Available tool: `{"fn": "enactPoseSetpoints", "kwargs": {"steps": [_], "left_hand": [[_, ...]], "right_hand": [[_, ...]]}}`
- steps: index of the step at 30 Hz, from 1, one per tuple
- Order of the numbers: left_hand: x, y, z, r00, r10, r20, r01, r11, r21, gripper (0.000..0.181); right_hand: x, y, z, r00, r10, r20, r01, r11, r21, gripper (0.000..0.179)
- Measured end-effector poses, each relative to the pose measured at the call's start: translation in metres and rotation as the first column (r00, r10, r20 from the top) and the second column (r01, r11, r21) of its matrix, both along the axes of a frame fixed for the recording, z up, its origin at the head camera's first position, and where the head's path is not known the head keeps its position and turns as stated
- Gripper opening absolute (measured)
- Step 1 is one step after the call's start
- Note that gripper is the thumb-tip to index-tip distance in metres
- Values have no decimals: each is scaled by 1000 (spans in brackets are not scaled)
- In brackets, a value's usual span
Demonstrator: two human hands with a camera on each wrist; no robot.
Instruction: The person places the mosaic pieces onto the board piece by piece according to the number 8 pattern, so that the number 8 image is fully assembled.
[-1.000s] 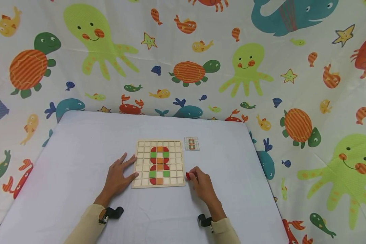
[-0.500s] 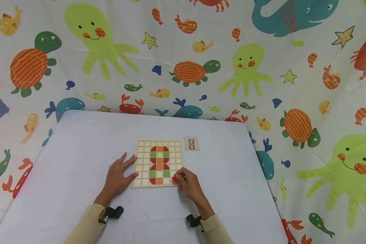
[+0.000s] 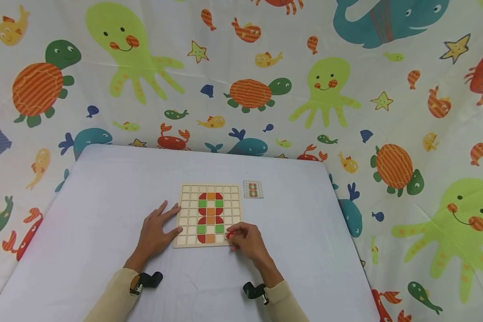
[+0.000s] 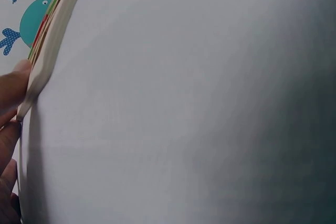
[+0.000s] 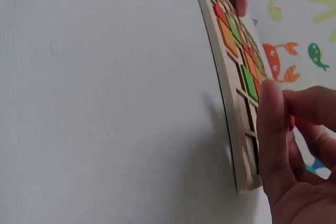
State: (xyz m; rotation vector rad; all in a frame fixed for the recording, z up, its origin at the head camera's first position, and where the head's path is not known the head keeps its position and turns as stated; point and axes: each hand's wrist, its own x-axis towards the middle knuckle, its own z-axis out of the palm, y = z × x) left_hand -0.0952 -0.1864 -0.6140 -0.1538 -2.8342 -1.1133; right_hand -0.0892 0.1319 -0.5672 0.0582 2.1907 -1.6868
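A wooden grid board [image 3: 187,197] lies on the white table, with red, orange and green tiles forming a figure-eight shape in its middle columns. My left hand [image 3: 154,232] is spread along the board's left edge, fingertips and thumb touching it; its fingers [image 4: 11,90] show at the edge in the left wrist view. My right hand [image 3: 247,241] pinches a small red tile [image 3: 229,235] over the board's lower right corner. In the right wrist view that tile [image 5: 292,123] is mostly hidden behind the thumb and fingers. The bottom row holds a red tile [image 3: 201,239] and an orange tile [image 3: 211,239].
A small card [image 3: 253,189] printed with a similar coloured grid pattern lies beyond the board's upper right corner. White cloth covers the table [image 3: 116,188]. Behind it hangs a curtain [image 3: 225,53] with printed sea animals.
My right hand has moved left with the red tile, from beside the board to over its lower right corner. Its fingers have shifted on the tile. The left hand stays in place.
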Motion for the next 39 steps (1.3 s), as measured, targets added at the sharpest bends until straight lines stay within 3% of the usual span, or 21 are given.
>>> {"fn": "enactPoseSetpoints", "kwargs": {"steps": [7, 11, 18, 24, 32, 39], "left_hand": [[-1, -1, 3, 1000, 3, -14, -3, 1000, -2, 70], [-3, -1, 4, 1000, 3, 9, -3, 1000, -2, 70], [-1, 1, 4, 1000, 9, 15, -9, 1000, -6, 70], [-1, 2, 4, 1000, 7, 10, -7, 1000, -3, 70], [-1, 3, 3, 1000, 7, -12, -7, 1000, 1, 69], [-2, 0, 3, 1000, 9, 23, -9, 1000, 2, 70]], "right_hand": [[-4, -14, 1, 983, 69, -173, -30, 975, 219, 14], [-7, -24, -2, 974, 89, -209, -22, 953, 304, 8], [-7, -35, -6, 940, 123, -318, 13, 919, 394, 6], [-6, -38, -8, 923, 146, -356, 29, 896, 443, 6], [-4, -40, -6, 920, 163, -356, 39, 867, 498, 7], [-4, -43, -2, 916, 199, -349, 33, 828, 559, 9]]}}
